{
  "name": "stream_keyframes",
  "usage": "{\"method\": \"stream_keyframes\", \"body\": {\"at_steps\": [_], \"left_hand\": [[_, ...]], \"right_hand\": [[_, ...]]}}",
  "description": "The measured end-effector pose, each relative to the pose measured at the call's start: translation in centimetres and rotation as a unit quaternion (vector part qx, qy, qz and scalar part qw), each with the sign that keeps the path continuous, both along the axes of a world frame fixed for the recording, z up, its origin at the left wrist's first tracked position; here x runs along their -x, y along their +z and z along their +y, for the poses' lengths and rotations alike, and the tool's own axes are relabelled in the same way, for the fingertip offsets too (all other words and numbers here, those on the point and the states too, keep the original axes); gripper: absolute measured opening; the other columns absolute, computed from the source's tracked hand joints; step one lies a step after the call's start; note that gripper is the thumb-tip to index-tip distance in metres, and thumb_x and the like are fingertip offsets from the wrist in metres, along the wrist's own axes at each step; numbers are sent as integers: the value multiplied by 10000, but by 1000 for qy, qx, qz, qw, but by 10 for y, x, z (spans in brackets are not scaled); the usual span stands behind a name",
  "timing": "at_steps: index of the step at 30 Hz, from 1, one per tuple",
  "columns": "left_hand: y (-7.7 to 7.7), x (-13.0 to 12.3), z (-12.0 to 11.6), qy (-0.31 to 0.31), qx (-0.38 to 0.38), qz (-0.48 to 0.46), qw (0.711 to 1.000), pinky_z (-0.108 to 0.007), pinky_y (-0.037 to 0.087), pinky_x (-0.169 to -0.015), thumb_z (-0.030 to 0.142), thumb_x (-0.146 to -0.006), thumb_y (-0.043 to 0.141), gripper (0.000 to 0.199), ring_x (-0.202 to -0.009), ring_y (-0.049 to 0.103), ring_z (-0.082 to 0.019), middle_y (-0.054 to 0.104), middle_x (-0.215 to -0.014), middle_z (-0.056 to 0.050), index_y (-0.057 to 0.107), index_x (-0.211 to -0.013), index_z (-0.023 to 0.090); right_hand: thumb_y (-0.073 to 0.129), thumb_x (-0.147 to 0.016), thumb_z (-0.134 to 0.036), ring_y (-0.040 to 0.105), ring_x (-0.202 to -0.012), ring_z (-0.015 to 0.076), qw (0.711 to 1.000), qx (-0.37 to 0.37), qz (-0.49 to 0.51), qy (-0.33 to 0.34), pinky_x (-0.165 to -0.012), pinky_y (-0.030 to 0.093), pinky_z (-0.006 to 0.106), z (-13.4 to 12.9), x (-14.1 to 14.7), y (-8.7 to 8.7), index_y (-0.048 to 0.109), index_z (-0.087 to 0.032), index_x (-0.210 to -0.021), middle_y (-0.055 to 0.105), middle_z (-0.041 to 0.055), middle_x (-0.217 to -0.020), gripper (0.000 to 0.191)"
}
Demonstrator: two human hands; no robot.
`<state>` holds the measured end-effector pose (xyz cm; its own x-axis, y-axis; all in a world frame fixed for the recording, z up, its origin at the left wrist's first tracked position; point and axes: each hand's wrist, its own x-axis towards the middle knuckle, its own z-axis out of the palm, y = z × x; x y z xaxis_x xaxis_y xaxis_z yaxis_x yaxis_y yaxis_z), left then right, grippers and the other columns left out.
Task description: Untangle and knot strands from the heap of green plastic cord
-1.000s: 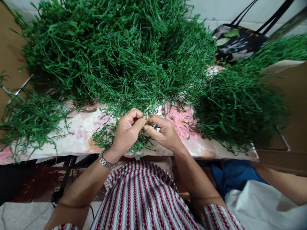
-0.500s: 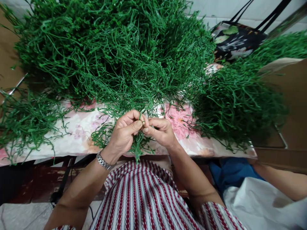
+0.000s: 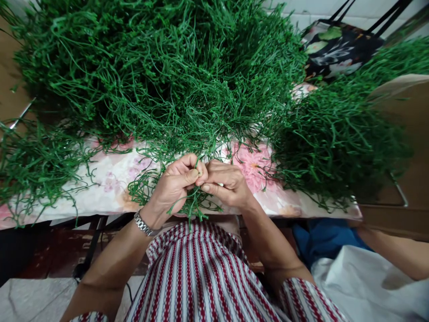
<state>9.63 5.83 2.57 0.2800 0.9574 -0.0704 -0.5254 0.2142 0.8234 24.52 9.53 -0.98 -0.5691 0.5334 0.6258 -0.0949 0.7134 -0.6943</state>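
Note:
My left hand [image 3: 176, 182], with a metal watch on its wrist, pinches a thin green stem near the table's front edge. My right hand [image 3: 228, 182] is closed against it, finger and thumb at the same stem. Green stems [image 3: 192, 203] hang below the joined fingers. Behind my hands rises a large heap of green stems [image 3: 161, 67]. The flowered cloth [image 3: 110, 174] lies under the stems. What exactly sits between the fingertips is too small to make out.
Smaller piles of stems lie at the left [image 3: 36, 165] and the right [image 3: 335, 147]. A black flowered bag [image 3: 338, 49] stands at the back right, a cardboard box [image 3: 415, 147] at the right edge. Another person's arm [image 3: 395, 250] shows at the lower right.
My right hand has turned, its knuckles now more on top and its fingers more curled. The stems hanging beneath the hands have spread out. My left hand keeps its pinch.

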Motion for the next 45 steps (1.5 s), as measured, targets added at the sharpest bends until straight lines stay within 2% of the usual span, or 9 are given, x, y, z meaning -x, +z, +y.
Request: {"method": "stream_keyframes", "body": {"at_steps": [4,7,13,20,23,28,34,41,45], "left_hand": [[-3,2,-1,-16,3,7,1000,-217,230,-492,251,-748,627,199,-505,335,-82,447,-547,17,482,-655,153],[-4,3,0,-22,4,6,1000,-223,284,-523,274,-736,646,209,-522,373,-93,454,-547,16,495,-652,157],[1,1,2,29,11,19,999,-217,384,-591,254,-693,695,185,-607,485,-102,545,-635,-3,543,-685,149],[-6,-2,-1,105,15,25,994,-177,432,-599,169,-655,715,123,-621,548,-78,603,-683,7,639,-751,152],[-7,0,-1,97,19,36,995,-172,413,-566,183,-683,696,84,-581,527,-71,590,-630,6,625,-700,140],[-1,1,0,84,18,48,995,-156,328,-455,185,-679,703,114,-458,427,-43,512,-533,36,597,-687,142],[1,5,-3,84,36,72,993,-151,276,-380,219,-702,686,95,-478,454,-39,593,-722,3,621,-739,160],[-4,4,-6,77,13,140,987,-174,417,-546,203,-595,759,321,-629,510,-82,578,-751,-8,615,-876,147],[-2,7,-5,2,-7,229,973,-178,357,-506,211,-657,700,187,-577,452,-74,524,-679,12,587,-787,140]], "right_hand": [[518,-868,-258,499,-590,94,999,-7,-36,39,-629,405,252,3,-5,4,647,-138,-785,550,-2,-598,194],[525,-863,-250,499,-601,95,997,6,-47,62,-632,405,247,3,-7,5,636,-139,-758,549,2,-602,189],[551,-845,-230,506,-617,77,992,126,-25,-12,-586,400,210,-1,-6,3,588,-128,-740,557,10,-680,151],[584,-822,-219,434,-530,37,984,169,-10,-58,-534,375,161,-10,3,6,532,-125,-665,500,-33,-598,190],[563,-840,-230,468,-552,48,987,143,-35,-58,-552,396,171,-12,5,8,554,-124,-679,535,-17,-623,192],[525,-868,-231,539,-689,104,993,29,-111,-4,-681,439,243,-9,1,14,623,-142,-801,597,24,-700,148],[473,-896,-249,468,-590,76,990,35,-130,-33,-571,380,201,-4,-8,18,575,-134,-734,515,-1,-634,223],[469,-898,-282,445,-586,93,983,-34,-169,-56,-575,353,220,-4,-15,29,566,-148,-751,492,-6,-613,222],[453,-899,-271,435,-592,97,970,-80,-229,-35,-594,339,232,-3,-18,33,540,-148,-715,481,-2,-620,238]]}}
